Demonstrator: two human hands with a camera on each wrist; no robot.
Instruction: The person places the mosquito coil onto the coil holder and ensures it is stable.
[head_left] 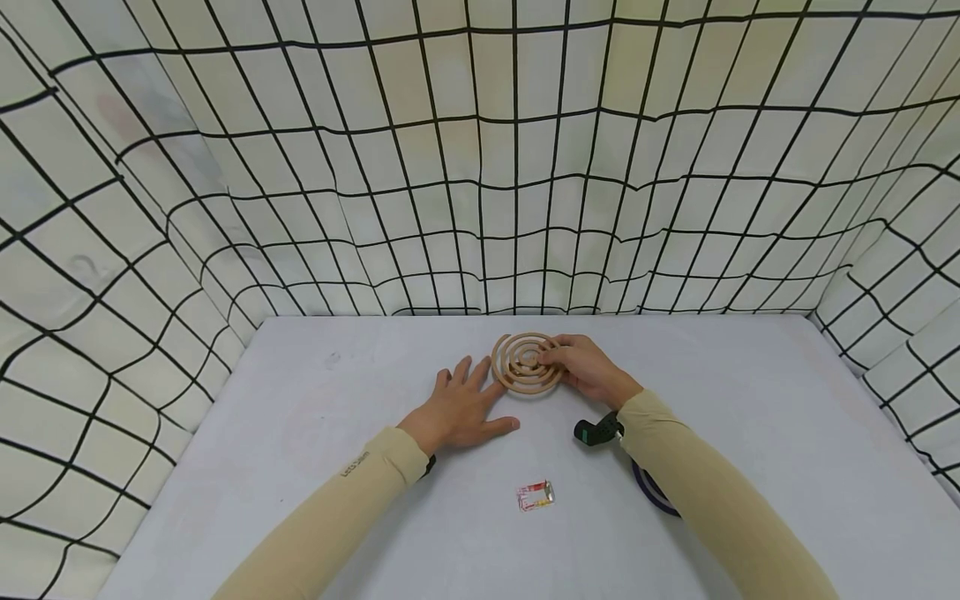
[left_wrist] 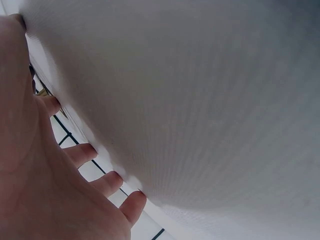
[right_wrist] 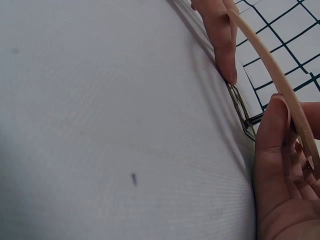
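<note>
We note the tan spiral coil (head_left: 522, 362) near the far edge of the white surface (head_left: 240, 458), about midway along it. The right hand (head_left: 591, 367) pinches it from the right, thumb on top; we judge this grip spares the thin rings and leaves most of the spiral uncovered. In the right-wrist view the coil stands off the surface, with a small wire frame (right_wrist: 246, 123) low beside it; whether coil and frame touch, we cannot tell. The left hand (head_left: 461, 408) lies palm down, fingers spread and gripping nothing, one fingertip at the frame's end, probably to keep so light a piece from sliding. Nearer us, a small red-and-white packet (head_left: 536, 495) lies between the forearms. A dark ring-shaped item (head_left: 647, 491) shows partly under the right sleeve (head_left: 712, 483), toward the surface's right edge; both seem set aside to leave working room.
</note>
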